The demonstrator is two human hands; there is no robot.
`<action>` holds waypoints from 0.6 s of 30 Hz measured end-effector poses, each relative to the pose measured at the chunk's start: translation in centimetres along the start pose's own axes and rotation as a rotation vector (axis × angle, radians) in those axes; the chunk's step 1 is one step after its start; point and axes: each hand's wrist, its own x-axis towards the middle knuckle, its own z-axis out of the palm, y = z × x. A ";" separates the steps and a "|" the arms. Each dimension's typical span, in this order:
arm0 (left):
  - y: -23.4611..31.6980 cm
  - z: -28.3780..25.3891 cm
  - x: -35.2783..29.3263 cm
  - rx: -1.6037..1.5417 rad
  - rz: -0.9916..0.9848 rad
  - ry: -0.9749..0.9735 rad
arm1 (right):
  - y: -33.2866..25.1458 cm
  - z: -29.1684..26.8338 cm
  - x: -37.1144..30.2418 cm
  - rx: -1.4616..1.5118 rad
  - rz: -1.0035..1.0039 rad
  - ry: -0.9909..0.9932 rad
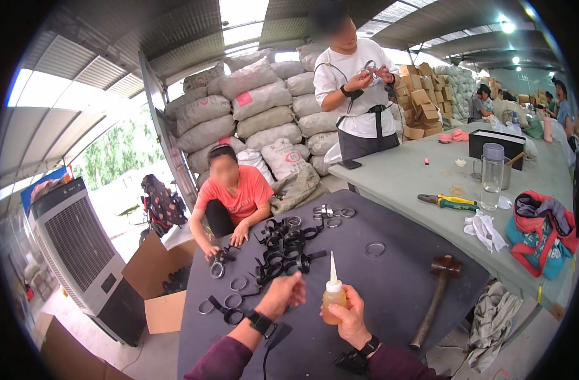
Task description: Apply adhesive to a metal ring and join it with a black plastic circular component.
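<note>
1. Right hand (351, 322) grips bottle (332, 296) over table (388, 294), nozzle (332, 269) up, probably to avoid drips.
2. Left hand (282, 296) half-curled beside black ring pile (283, 246); can't tell if it's pinching anything.
3. Hammer (436, 296) lies right, likely for reach.

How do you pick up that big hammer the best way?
Probably by its long handle, reaching from the person's side: the hammer's head points away on the dark table, while the slim handle runs back toward the person, right of the right hand.
</note>
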 end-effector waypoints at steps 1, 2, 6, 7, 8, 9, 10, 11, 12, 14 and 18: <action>-1.1 -0.3 -0.7 0.029 -0.051 -0.028 | 0.0 0.1 0.0 0.000 0.004 0.000; -2.3 -0.5 -1.2 0.078 -0.088 -0.046 | 0.0 0.2 0.0 0.000 0.007 0.002; -6.9 -2.0 -3.0 0.097 -0.314 -0.110 | 0.0 0.4 0.0 -0.004 0.013 -0.012; -7.8 -2.2 -3.4 0.087 -0.379 -0.124 | 0.0 0.3 0.0 -0.015 0.013 -0.024; -8.4 -2.3 -3.7 0.075 -0.445 -0.138 | 0.1 0.3 0.0 -0.027 0.014 -0.037; -9.1 -2.5 -3.7 0.078 -0.445 -0.138 | 0.3 0.1 0.1 -0.025 0.013 -0.035; -9.5 -2.8 -3.5 0.050 -0.445 -0.128 | 0.7 0.0 0.1 -0.035 0.008 -0.029; -9.8 -3.1 -3.4 0.022 -0.444 -0.118 | 1.0 -0.1 0.1 -0.046 0.004 -0.022; -10.1 -3.4 -3.2 0.025 -0.447 -0.117 | 1.0 -0.1 0.1 -0.043 0.005 -0.020; -10.1 -3.4 -3.0 -0.015 -0.496 -0.116 | 1.1 -0.1 0.1 -0.062 0.017 -0.052; -9.9 -3.3 -3.2 -0.012 -0.472 -0.162 | 1.0 0.1 -0.2 -0.026 0.053 -0.088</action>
